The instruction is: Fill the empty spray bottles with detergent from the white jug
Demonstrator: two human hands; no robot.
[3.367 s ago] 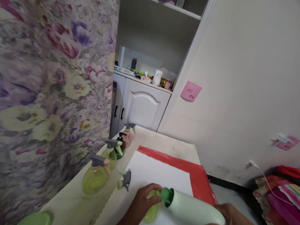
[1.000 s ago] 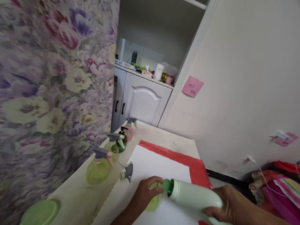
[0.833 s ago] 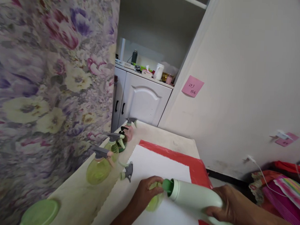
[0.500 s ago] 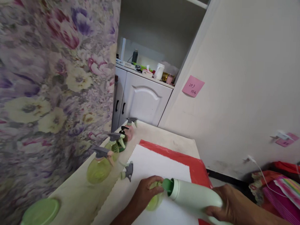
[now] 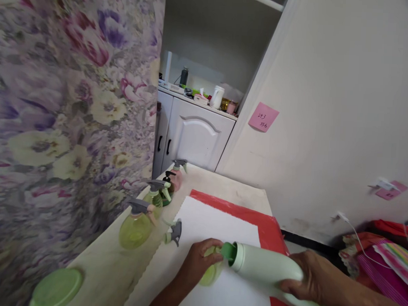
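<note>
My right hand (image 5: 315, 277) grips a pale green jug (image 5: 265, 266), which lies tilted almost on its side with its open mouth facing left. At that mouth is a green rounded piece (image 5: 227, 251); whether it is a spout or a funnel I cannot tell. Just below and left, my left hand (image 5: 201, 261) closes its fingers round the top of a small yellow-green clear bottle (image 5: 210, 274), whose neck they mostly hide. Beyond my left hand, a grey spray head (image 5: 175, 233) lies loose by the edge of the white paper (image 5: 217, 221).
Along the table's left side stand a yellow spray bottle (image 5: 136, 229), another yellow spray bottle (image 5: 153, 196), a dark pump bottle (image 5: 168, 187) and a pink spray bottle (image 5: 177, 176). A green lid (image 5: 56, 287) lies front left. Red sheeting (image 5: 271, 228) shows under the paper.
</note>
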